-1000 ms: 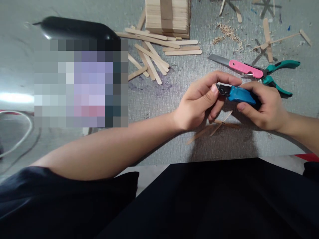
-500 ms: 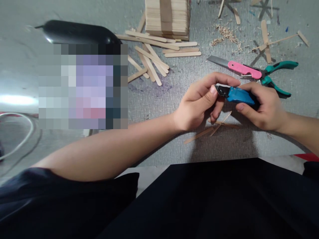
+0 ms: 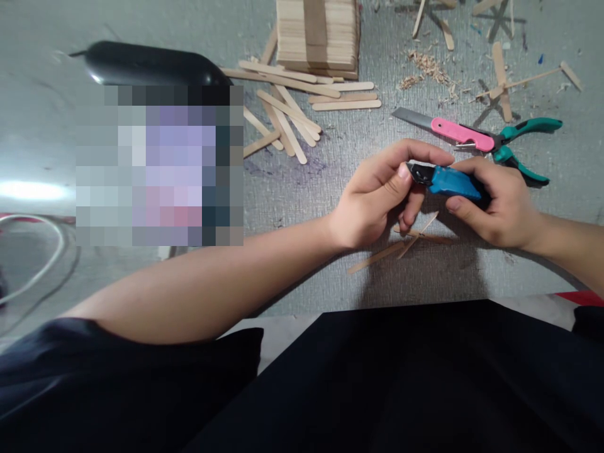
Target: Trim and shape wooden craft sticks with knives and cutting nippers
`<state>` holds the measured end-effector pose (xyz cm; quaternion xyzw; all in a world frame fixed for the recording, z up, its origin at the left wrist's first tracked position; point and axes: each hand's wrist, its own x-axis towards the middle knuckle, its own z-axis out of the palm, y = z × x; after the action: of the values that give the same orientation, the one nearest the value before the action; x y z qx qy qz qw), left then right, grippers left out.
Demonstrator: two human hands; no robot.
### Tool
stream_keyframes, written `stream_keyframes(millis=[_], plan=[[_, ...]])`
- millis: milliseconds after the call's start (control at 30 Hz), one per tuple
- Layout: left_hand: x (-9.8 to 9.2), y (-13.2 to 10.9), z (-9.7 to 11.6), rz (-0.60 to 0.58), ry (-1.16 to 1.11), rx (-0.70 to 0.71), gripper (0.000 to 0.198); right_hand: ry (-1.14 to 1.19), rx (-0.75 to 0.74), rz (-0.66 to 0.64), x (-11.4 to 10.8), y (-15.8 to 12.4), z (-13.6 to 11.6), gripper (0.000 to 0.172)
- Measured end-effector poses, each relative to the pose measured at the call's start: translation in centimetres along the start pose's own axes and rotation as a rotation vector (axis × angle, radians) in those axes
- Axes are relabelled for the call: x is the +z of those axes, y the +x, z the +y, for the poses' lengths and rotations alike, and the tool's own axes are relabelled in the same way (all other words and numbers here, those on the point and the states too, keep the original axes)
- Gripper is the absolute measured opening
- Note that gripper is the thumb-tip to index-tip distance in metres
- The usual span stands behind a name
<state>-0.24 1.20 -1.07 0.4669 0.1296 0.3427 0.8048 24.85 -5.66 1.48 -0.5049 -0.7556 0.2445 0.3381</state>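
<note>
A blue and black utility knife (image 3: 455, 182) lies in my right hand (image 3: 503, 201), whose thumb and fingers wrap its body. Its black blade end points left, toward my left hand (image 3: 372, 192). My left thumb is pressed close against that end and the fingers curl behind it. Whether the left hand pinches the blade or a small piece there is hidden. Under both hands, thin crossed wooden sticks (image 3: 377, 257) lie on the grey table (image 3: 302, 283).
Beyond my hands lie a pink-handled folding saw (image 3: 460, 133) and green-handled pliers (image 3: 531, 128). Farther off are wood shavings (image 3: 429, 66), a stick assembly (image 3: 503, 85), loose craft sticks (image 3: 290, 119) and a banded stack of sticks (image 3: 340, 34). A black rounded object (image 3: 151, 63) sits at left.
</note>
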Motion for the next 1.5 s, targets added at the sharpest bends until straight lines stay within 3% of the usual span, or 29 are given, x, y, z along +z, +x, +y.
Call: stream_keyframes(millis=[233, 533, 1000, 1300, 1500], plan=[[-0.5, -0.1, -0.7, -0.019, 0.081, 0.027, 0.056, -0.008, 0.057, -0.058, -0.2, 0.0, -0.1, 0.039], [-0.6, 0.0, -0.9, -0.021, 0.091, 0.046, 0.055, 0.011, -0.027, 0.014, 0.1, 0.1, 0.2, 0.035], [-0.6, 0.0, -0.5, 0.022, 0.17, 0.018, 0.06, 0.001, 0.076, -0.094, -0.4, 0.1, -0.1, 0.041], [-0.6, -0.1, -0.5, 0.05, 0.203, 0.023, 0.06, -0.003, 0.043, -0.052, -0.2, 0.2, 0.0, 0.04], [-0.9, -0.1, -0.6, 0.006, 0.211, 0.025, 0.058, -0.003, 0.04, -0.053, -0.2, 0.1, 0.2, 0.04]])
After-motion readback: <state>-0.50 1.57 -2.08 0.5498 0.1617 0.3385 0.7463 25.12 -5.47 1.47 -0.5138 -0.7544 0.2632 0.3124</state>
